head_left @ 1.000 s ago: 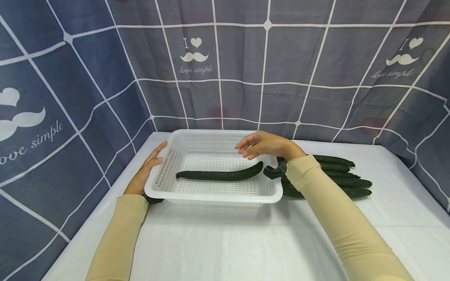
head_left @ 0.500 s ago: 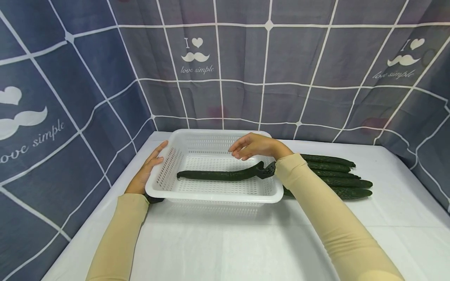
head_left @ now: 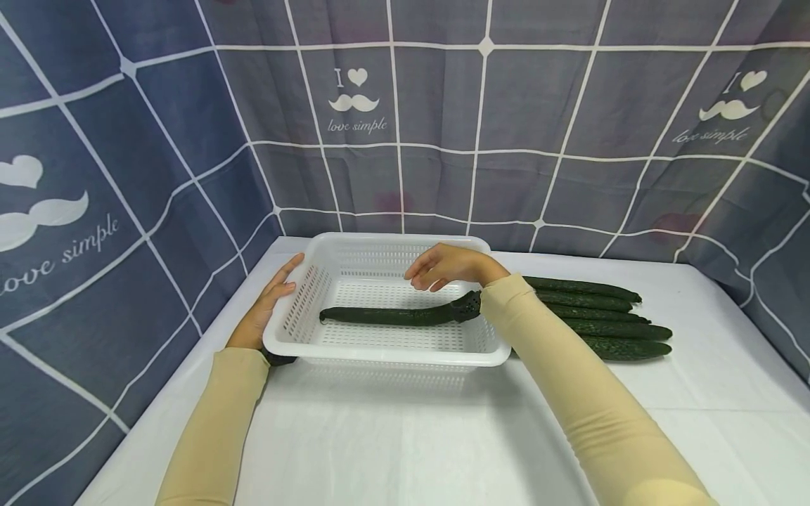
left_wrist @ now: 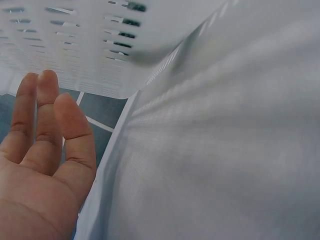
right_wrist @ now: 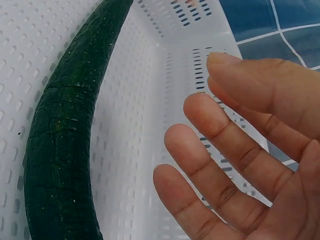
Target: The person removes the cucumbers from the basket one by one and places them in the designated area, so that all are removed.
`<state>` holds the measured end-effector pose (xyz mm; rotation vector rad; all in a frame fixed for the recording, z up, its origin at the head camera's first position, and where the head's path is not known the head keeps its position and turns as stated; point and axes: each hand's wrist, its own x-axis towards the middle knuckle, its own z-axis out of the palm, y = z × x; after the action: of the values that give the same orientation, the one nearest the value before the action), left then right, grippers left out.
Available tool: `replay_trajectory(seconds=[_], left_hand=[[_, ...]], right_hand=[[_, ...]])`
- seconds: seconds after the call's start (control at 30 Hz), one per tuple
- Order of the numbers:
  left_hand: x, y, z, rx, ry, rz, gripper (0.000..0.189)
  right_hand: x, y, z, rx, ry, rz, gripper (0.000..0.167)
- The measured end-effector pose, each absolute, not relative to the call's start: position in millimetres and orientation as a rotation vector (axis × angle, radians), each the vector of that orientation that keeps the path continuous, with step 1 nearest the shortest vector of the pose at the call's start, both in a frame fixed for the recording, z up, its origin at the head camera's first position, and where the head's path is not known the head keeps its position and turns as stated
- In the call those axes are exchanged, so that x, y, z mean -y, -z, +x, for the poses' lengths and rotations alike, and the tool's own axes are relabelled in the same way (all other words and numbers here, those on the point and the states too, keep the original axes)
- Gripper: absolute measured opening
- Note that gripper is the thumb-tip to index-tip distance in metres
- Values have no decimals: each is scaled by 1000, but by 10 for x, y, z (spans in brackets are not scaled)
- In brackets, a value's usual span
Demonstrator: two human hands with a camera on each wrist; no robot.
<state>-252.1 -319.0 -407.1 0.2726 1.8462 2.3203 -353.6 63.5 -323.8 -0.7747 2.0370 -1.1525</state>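
Observation:
A single cucumber (head_left: 392, 316) lies lengthwise in a white perforated plastic basket (head_left: 380, 356). My left hand (head_left: 261, 313) is at the basket's left side, its fingertips by the rim. In the left wrist view the fingers of the left hand (left_wrist: 52, 145) are extended beside the basket wall (left_wrist: 95, 75), gripping nothing. Over the right half of the basket hovers my right hand (head_left: 452, 266), fingers loosely bent and holding nothing. The right wrist view has the right hand (right_wrist: 240, 160) apart from the cucumber (right_wrist: 65, 135), with the slotted wall behind its fingers.
Several more cucumbers (head_left: 607, 328) lie side by side on the white-covered table (head_left: 380, 443), right of the basket and partly behind my right sleeve (head_left: 569, 379). A dark grid-patterned cloth (head_left: 443, 183) hangs behind and along the sides.
My right hand has moved left and slightly down over the basket, its wrist camera now overlapping the cucumber's right end. My left hand and the basket stay in place.

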Motion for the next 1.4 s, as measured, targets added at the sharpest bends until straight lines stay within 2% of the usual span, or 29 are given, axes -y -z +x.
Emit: replay_trajectory(seconds=[0.47, 0.9, 1.4], left_hand=[[3208, 4078, -2526, -1821, -2317, 272, 63], [3189, 4058, -2523, -1842, -2304, 256, 66], [3201, 4073, -2529, -1851, -2289, 221, 68]], right_hand=[[-443, 3233, -3497, -2076, 1008, -774, 45], [-387, 3390, -3517, -2123, 897, -687, 39], [-391, 3484, -3478, -2171, 712, -642, 41]])
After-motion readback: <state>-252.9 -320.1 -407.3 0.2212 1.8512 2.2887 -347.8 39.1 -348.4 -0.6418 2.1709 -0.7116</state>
